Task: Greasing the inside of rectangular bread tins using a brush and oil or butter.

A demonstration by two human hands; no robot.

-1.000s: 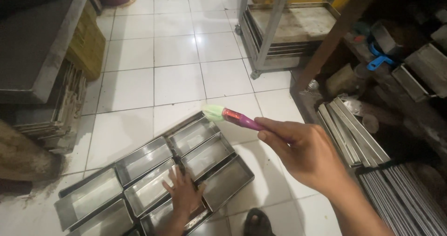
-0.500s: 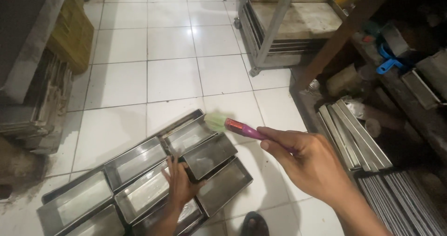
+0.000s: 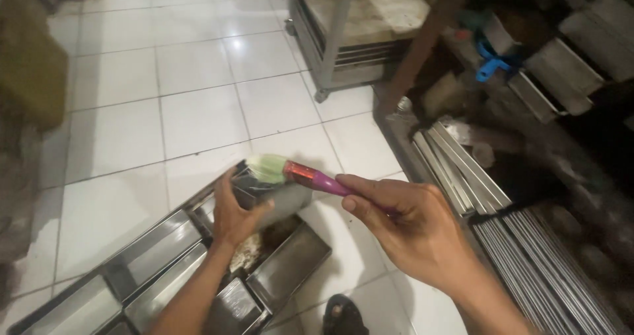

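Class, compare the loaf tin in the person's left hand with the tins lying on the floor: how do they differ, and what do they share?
The held tin is lifted and tipped on its side in the left hand; the floor tins lie flat, openings up. The brush in the right hand has its bristles at the held tin, not the floor tins. Both are grey, rectangular metal.

Left hand [image 3: 232, 217]: your palm and fingers cover the near wall of the loaf tin [image 3: 281, 201] you grip, so its inside is hidden from you.
Brush [image 3: 300, 174]: your right hand [image 3: 409, 232] swallows the end of the handle.
Tin rack [image 3: 165, 269]: the bottom edge cuts it off, so you cannot count the compartments.
Sandal [image 3: 343, 315]: only the toe shows.
Shelf clutter [image 3: 528, 57]: blurred and dark, you cannot tell the items apart.
Brown bulk [image 3: 30, 77]: smeared by motion, kind unclear.
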